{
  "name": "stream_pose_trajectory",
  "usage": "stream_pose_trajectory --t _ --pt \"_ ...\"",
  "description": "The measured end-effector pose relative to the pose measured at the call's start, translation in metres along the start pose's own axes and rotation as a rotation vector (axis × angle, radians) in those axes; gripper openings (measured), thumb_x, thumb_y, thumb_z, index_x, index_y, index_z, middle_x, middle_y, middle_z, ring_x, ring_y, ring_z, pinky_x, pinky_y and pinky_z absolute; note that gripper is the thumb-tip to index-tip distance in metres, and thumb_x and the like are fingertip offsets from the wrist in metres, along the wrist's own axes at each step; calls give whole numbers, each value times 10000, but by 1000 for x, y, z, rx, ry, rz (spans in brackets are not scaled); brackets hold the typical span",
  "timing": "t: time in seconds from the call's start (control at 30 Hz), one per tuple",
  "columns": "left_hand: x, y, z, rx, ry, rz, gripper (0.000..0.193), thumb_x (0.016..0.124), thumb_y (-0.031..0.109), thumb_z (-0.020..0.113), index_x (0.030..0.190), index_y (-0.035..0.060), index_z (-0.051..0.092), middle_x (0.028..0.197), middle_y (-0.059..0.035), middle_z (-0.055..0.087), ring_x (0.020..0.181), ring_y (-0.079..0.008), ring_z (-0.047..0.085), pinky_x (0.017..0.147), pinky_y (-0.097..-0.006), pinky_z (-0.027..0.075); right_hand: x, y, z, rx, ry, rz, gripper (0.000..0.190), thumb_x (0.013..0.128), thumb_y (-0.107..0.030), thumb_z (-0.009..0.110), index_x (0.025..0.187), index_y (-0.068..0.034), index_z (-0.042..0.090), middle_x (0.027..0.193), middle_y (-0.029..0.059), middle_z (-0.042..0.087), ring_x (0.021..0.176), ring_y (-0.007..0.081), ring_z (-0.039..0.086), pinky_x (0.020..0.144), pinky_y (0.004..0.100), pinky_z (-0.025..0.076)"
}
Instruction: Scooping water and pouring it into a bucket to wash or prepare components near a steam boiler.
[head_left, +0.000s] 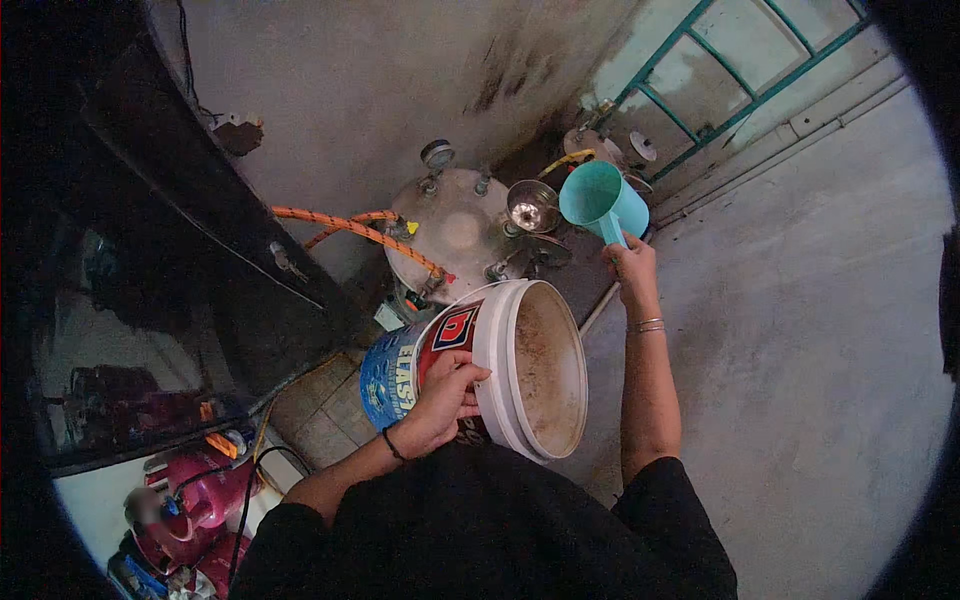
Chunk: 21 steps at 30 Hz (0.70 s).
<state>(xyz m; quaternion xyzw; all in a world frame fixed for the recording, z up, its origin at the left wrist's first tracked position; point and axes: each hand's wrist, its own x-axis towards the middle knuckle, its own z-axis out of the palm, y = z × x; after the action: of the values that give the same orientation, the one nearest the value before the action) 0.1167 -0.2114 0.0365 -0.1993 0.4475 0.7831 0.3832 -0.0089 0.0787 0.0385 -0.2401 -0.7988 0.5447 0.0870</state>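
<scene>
My left hand (444, 401) grips a plastic paint bucket (532, 375) near its rim. The bucket is tilted with its mouth to the right, and its inside wall is stained brown. My right hand (636, 271) holds a turquoise plastic jug (604, 199) by the handle, beside a metal funnel (533, 206). The funnel sits at the right edge of a round metal tank (461, 232). What the jug contains cannot be seen. A pressure gauge (437, 154) stands at the tank's back.
Orange braided hoses (352, 225) run leftward from the tank. A smaller metal vessel (596, 142) stands in the back corner under a green metal frame (727, 90). A dark cabinet with a key in its lock (285, 259) is at left. Red gas cylinders (202, 487) are at lower left.
</scene>
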Motion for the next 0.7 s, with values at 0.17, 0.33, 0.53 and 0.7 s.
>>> stream_pose_trajectory --t 0.17,0.33,0.53,0.7 --pt "-1 1 3 7 -5 -8 284 783 145 522 1023 54 400 900 -83 507 738 -181 552 659 -316 472 4 3 -2 1 -9 -56 412 637 -34 555 1039 54 555 622 13 528 474 79 448 425 211 342" --pt "2 -1 4 35 -20 -11 270 825 153 456 1065 50 387 892 -105 519 762 -202 574 714 -365 494 6 9 -3 -9 17 -52 397 603 -97 574 980 22 610 582 52 556 476 104 509 463 249 401" --pt "6 0 7 16 -18 -29 285 824 172 463 1074 60 383 898 -104 520 785 -220 573 732 -379 485 8 10 -1 -64 36 -44 393 623 -36 563 1002 68 572 583 15 494 452 88 437 422 237 343" --pt "7 1 7 7 -11 -32 290 827 199 462 1075 73 381 917 -104 514 796 -226 572 732 -373 479 11 10 -2 -55 8 -33 424 615 -82 572 1025 23 582 583 38 534 477 105 491 468 254 392"
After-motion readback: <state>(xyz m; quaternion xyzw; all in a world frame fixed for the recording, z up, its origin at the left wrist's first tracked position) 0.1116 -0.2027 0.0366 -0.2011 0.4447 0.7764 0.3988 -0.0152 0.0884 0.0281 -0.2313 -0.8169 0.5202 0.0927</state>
